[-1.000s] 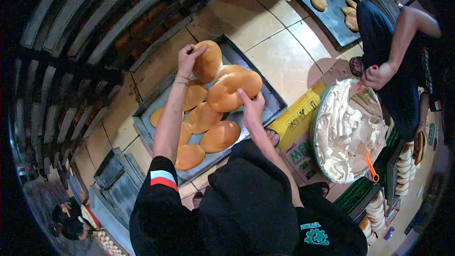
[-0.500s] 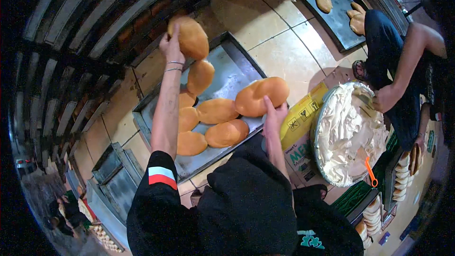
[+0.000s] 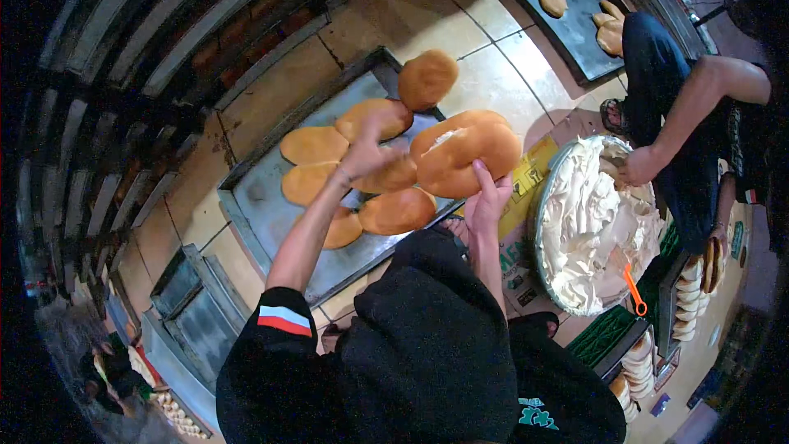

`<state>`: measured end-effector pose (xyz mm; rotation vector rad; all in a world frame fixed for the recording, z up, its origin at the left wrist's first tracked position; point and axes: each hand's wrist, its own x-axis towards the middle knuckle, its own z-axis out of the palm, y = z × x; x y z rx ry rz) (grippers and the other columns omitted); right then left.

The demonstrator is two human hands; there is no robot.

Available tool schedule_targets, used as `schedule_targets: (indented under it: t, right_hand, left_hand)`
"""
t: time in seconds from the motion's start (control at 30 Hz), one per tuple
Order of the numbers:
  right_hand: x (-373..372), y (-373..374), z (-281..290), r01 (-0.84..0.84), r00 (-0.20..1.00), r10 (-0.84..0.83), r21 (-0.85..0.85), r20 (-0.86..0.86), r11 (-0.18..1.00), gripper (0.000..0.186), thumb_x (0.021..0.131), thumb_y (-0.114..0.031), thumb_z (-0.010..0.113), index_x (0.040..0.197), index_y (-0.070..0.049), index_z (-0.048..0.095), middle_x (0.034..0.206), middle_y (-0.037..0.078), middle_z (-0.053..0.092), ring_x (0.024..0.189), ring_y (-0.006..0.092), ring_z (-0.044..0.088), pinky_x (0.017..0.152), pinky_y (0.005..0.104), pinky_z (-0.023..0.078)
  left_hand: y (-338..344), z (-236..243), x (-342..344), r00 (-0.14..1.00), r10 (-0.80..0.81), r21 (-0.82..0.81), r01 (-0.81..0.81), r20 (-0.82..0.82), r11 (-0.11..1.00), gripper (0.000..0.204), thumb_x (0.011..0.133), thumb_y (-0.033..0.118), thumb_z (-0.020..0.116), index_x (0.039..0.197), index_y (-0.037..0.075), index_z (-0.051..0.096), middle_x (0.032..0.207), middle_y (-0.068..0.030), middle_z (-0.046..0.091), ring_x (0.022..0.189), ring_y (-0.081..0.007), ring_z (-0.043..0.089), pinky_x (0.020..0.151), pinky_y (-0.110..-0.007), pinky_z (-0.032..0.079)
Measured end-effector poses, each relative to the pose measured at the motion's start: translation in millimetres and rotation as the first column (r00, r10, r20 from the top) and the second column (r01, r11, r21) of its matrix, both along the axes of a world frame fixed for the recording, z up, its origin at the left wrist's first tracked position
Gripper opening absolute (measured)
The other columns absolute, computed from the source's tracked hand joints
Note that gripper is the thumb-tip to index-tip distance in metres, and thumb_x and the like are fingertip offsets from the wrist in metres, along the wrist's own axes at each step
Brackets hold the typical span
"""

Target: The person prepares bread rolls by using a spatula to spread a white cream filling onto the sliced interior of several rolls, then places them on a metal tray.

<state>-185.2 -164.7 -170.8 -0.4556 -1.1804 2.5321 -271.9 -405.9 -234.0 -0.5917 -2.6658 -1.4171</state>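
My right hand (image 3: 491,193) grips a large golden bun (image 3: 464,156) with a pale seam along its top, thumb on the near face. My left hand (image 3: 374,144) is motion-blurred over the buns on the metal baking tray (image 3: 261,242), its fingers apart and empty. Oval buns (image 3: 312,183) lie in the tray beneath and around it. A loose bun (image 3: 427,78) sits at the tray's back right corner. To my right is a round tub of whipped cream (image 3: 583,230) with an orange-handled tool (image 3: 634,288).
A co-worker's hand (image 3: 645,164) reaches into the tub. Behind are another tray (image 3: 565,41) with buns and dark slatted racks (image 3: 148,57). Stacked empty trays (image 3: 177,329) are at lower left, split buns (image 3: 690,296) at right, yellow cardboard (image 3: 526,177) under the tub.
My left hand has released a bun at the tray's back right and moved down over the others. My right hand has drawn its bun rightward. The co-worker's hand has lowered into the tub.
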Motion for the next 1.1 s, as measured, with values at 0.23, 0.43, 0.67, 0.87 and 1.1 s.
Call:
schedule_targets:
  t: [0.23,0.43,0.67,0.87,1.1]
  right_hand:
    - [-10,16,1,0.325,0.936,-0.338,0.122,0.101,0.938,0.04,0.085,0.004,0.066,0.124,0.0,0.056,0.117,0.01,0.064,0.106,0.0205,0.063,0.093,0.0343,0.051]
    - [-36,20,15,-0.007,0.999,-0.008,0.382,0.036,0.924,0.038,0.087,-0.005,0.067,0.122,0.003,0.055,0.112,0.011,0.065,0.099,0.0214,0.065,0.087,0.0339,0.053]
    - [-60,-25,-33,-0.217,0.974,0.084,0.97,0.209,0.113,0.057,0.077,-0.006,0.072,0.129,-0.002,0.049,0.126,0.026,0.052,0.117,0.0417,0.054,0.098,0.0463,0.046]
    - [-115,-47,-40,-0.075,0.997,0.041,0.991,0.071,0.108,0.067,0.076,-0.018,0.077,0.133,0.001,0.046,0.128,0.028,0.051,0.117,0.0449,0.052,0.099,0.0472,0.045]
    - [-189,-51,-45,-0.312,0.896,-0.134,0.816,0.423,0.487,0.054,0.071,-0.026,0.083,0.113,0.002,0.062,0.105,0.022,0.068,0.099,0.0369,0.066,0.089,0.0432,0.051]
  left_hand:
    - [-9,-1,39,0.971,-0.039,-0.323,0.116,0.235,0.939,0.045,0.08,0.046,0.076,0.095,0.004,0.07,0.087,-0.02,0.069,0.085,-0.033,0.069,0.075,-0.043,0.052]
    - [-62,26,39,0.869,-0.024,-0.097,0.082,0.494,0.992,0.046,0.085,0.044,0.071,0.101,0.001,0.067,0.1,-0.0203,0.069,0.095,-0.0306,0.067,0.084,-0.039,0.05]
    - [-46,-48,-15,0.953,0.168,-0.548,-0.284,-0.253,0.787,0.062,0.084,0.053,0.068,0.123,0.006,0.062,0.134,-0.0186,0.053,0.127,-0.0344,0.044,0.107,-0.049,0.034]
    - [-47,-24,-30,0.972,0.078,-0.643,0.086,0.222,0.761,0.08,0.074,0.063,0.073,0.135,0.014,0.057,0.122,-0.0201,0.048,0.118,-0.0393,0.042,0.108,-0.049,0.033]
    - [-69,-26,-20,0.982,0.166,-0.537,-0.095,0.085,0.838,0.07,0.072,0.057,0.076,0.124,0.012,0.064,0.121,-0.0175,0.048,0.116,-0.0371,0.042,0.101,-0.048,0.038]
